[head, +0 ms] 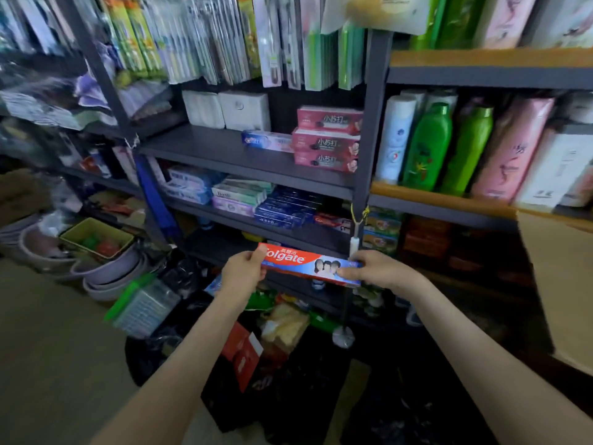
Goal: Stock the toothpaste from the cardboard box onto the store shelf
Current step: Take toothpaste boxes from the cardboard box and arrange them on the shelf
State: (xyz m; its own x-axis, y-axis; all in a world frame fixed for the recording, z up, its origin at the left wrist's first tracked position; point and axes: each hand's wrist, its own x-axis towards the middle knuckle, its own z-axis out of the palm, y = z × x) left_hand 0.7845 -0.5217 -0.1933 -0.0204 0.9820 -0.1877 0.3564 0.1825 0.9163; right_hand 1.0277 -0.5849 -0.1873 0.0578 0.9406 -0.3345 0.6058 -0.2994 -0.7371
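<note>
Fingers of the left hand curl round the red end of the Colgate toothpaste box, which is held level in front of the lower tiers of the grey shelf unit. The right hand pinches its blue end, near the unit's right post.

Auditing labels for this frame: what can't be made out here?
Head view only.
Cardboard box: cut off by right edge; inside hidden.
Colgate box: both ends covered by left hand and right hand.
Hanging packs, top left: blurred, unreadable.
Lowest shelf: dark, partly behind the Colgate box and hands.
</note>
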